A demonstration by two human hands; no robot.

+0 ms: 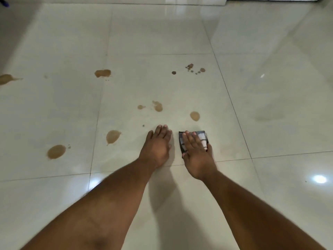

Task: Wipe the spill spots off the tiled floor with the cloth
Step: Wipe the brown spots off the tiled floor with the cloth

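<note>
A small folded checked cloth point(201, 138), dark with white squares, lies flat on the glossy cream tiled floor point(252, 105). My right hand point(195, 152) presses down on the cloth with straight fingers. Just to its left, my left hand point(157, 146) rests flat on the bare tile. Several brown spill spots dot the floor: one point(195, 116) just beyond the cloth, a pair point(158, 106) ahead of my left hand, two larger ones point(112, 136) point(56, 151) to the left, one point(102, 73) farther off, and a cluster of small drops point(191, 68) at the back.
Another brown spot point(6, 78) reaches the left edge of view. A white skirting or cabinet base point(207, 0) runs along the far end of the floor. A faint greyish smear point(268, 115) shows on the tile at the right.
</note>
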